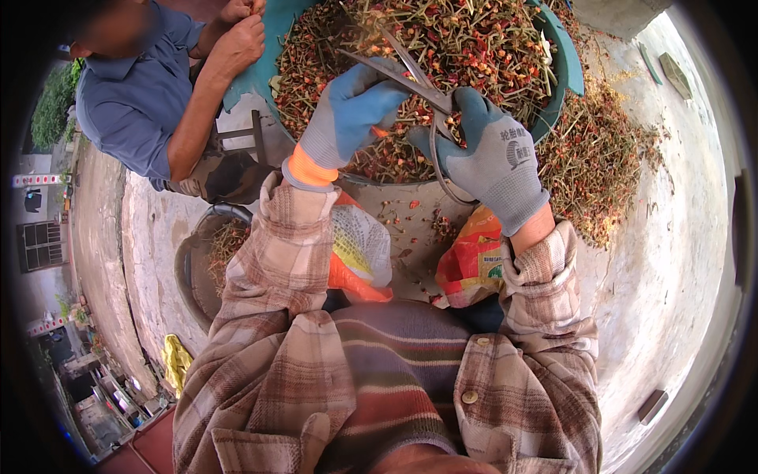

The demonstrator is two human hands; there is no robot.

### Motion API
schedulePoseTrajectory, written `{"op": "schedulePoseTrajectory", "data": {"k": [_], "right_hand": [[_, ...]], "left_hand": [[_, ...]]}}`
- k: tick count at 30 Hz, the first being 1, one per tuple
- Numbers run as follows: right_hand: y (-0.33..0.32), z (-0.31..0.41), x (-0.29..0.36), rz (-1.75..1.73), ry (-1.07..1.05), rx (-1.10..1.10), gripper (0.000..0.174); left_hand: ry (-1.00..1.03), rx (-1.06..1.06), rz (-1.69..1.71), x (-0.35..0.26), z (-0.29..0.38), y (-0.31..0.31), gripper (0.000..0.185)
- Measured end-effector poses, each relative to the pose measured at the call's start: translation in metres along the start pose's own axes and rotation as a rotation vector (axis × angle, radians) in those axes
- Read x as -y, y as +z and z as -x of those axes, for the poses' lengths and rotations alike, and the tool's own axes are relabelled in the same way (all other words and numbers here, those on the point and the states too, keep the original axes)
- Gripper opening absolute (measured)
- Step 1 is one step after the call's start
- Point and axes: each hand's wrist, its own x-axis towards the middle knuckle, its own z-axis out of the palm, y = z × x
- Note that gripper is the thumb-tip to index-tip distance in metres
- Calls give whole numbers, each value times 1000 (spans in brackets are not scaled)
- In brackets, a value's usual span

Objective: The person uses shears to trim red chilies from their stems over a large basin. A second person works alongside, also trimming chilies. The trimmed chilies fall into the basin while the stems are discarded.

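Observation:
My right hand (494,157), in a grey knit glove with blue-coated fingers, holds large metal scissors (435,98) by the handles. Their blades are spread apart and point to the upper left. My left hand (355,112), in a blue-and-grey glove with an orange cuff, is by the blades. Its fingers are curled around a small orange-red piece (379,131), apparently pinched; its exact shape is blurred. Beneath both hands stands a wide teal tub (559,65) full of cut stems (474,29) with small red and orange fruits or buds.
A co-worker (142,95) in a blue shirt sits at the tub's left, hands near its rim. A dark basin (190,278) with stems stands at lower left. A heap of stems (592,160) lies on the floor at right. Printed plastic sacks (361,249) cover my legs.

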Motion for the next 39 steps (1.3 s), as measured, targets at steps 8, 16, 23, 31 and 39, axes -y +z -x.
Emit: {"op": "schedulePoseTrajectory", "data": {"k": [8,16,23,31,39], "right_hand": [[7,-2,2,5,31,33,50],[19,-1,2,-594,182,104,44],[9,-2,-3,-1336,436,-21,40],[16,-14,-10,-1514,478,-204,24],[13,-18,-6,-1419,434,-229,27]], "left_hand": [[-53,11,46,-4,1,-3,29],[-48,1,195,0,0,2,31],[-108,13,338,-6,-3,10,22],[85,73,493,-48,-16,21,18],[195,437,557,-112,-214,-76,22]]}}
